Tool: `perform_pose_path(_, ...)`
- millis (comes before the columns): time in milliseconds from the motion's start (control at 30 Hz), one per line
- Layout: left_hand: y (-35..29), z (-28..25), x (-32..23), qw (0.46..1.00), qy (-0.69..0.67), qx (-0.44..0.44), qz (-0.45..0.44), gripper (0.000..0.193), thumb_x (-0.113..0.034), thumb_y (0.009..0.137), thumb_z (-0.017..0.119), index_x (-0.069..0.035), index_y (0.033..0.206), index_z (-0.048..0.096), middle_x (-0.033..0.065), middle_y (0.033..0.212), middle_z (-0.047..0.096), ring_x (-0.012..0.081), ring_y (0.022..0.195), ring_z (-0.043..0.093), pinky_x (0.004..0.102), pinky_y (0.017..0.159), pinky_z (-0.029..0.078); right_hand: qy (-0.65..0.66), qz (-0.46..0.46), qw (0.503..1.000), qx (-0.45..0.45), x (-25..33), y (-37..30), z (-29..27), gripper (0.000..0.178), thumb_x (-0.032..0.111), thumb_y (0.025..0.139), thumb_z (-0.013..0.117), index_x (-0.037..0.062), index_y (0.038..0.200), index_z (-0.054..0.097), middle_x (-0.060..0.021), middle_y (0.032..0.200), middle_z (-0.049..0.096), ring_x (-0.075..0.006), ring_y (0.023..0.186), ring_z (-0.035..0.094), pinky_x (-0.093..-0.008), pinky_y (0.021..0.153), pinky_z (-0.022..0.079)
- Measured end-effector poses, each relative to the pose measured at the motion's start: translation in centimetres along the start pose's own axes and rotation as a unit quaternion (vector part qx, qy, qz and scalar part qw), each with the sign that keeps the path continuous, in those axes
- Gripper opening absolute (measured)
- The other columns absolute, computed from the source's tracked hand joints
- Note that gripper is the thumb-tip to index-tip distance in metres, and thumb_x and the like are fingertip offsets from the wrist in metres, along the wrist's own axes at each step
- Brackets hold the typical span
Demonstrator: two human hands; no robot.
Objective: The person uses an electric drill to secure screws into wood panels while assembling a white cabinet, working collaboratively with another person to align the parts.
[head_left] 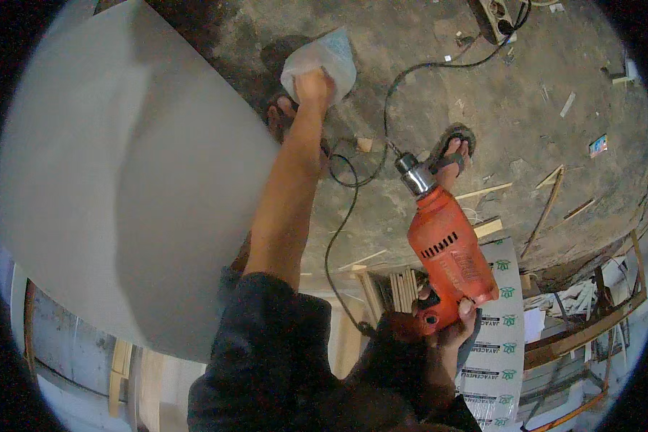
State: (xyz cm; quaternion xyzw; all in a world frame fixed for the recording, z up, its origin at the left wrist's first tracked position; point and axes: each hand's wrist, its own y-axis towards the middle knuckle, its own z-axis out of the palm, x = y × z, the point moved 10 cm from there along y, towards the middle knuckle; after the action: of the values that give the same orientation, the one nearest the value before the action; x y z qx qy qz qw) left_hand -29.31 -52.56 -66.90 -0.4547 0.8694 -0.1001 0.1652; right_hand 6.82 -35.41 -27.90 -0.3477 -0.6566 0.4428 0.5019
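Note:
My left hand (313, 85) reaches down into the mouth of a clear plastic bag (343, 61) above the floor. Its fingers are hidden inside, so neither their grip nor the bag's contents can be made out. An orange-red electric drill (450, 252) is in my right hand (455, 335), which is closed around its handle. The drill's silver chuck (415, 173) tilts up and to the left, with a thin bit (394, 146) fitted in it. From the handle runs a black power cord (329, 252), looping across the floor.
A large pale grey panel (187, 158) fills the left side. At the top right lies a power strip (493, 18). Wood offcuts (547, 205) litter the concrete floor near a sandalled foot (453, 151). Printed sheet material (493, 360) and a wooden frame (587, 327) stand at lower right.

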Motion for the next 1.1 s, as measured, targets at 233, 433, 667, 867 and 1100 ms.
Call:
perform_pose_path(233,0.9,-1.8,-1.5,0.954,-0.247,-0.063,-0.159,0.027,-0.026,0.067,0.065,-0.008,0.088,0.063,0.0125,0.089,0.062,0.0307,0.084,0.058,0.0388,0.074,0.046,-0.047,-0.062,0.996,-0.051,1.1,1.1,-3.8,0.07,0.037,0.072,0.06,-0.0013,0.125,0.034,-0.0171,0.111,0.051,-0.0302,0.09,0.058,-0.0403,0.073,0.05)
perform_pose_path(433,1.5,-5.2,-3.3,0.981,-0.11,-0.093,-0.128,0.027,-0.027,0.067,0.065,-0.008,0.087,0.063,0.0135,0.086,0.062,0.0322,0.081,0.058,0.0405,0.072,0.046,-0.049,-0.069,0.996,-0.013,3.3,1.5,-0.5,0.069,0.027,0.072,0.062,-0.0006,0.127,0.033,-0.0167,0.118,0.048,-0.0312,0.099,0.055,-0.0398,0.083,0.047)
perform_pose_path(667,0.8,-5.8,-3.4,0.977,-0.146,-0.111,-0.107,0.03,-0.029,0.068,0.064,-0.008,0.089,0.063,0.0155,0.083,0.063,0.0337,0.077,0.06,0.0415,0.07,0.047,-0.018,-0.095,0.995,-0.02,5.2,1.8,0.9,0.068,0.013,0.064,0.072,-0.0001,0.122,0.038,-0.0148,0.113,0.05,-0.0246,0.097,0.054,-0.0388,0.087,0.045)
perform_pose_path(867,-0.7,-4.1,-1.2,0.965,-0.194,-0.043,-0.169,0.035,-0.034,0.076,0.061,-0.008,0.099,0.063,0.0154,0.091,0.062,0.0316,0.084,0.059,0.0409,0.076,0.045,-0.019,-0.064,0.997,-0.03,4.0,1.5,-0.6,0.072,0.009,0.063,0.072,0.0016,0.124,0.035,-0.0135,0.116,0.048,-0.0264,0.104,0.05,-0.0388,0.091,0.041)
perform_pose_path(1100,-1.6,-0.1,0.9,0.965,-0.211,-0.078,-0.134,0.051,-0.037,0.081,0.059,-0.004,0.119,0.051,0.0157,0.115,0.055,0.0324,0.107,0.05,0.0381,0.093,0.039,-0.051,-0.09,0.994,-0.043,4.4,1.5,-0.7,0.074,0.009,0.062,0.074,0.0023,0.124,0.035,-0.0132,0.117,0.048,-0.0262,0.105,0.05,-0.0383,0.092,0.04)
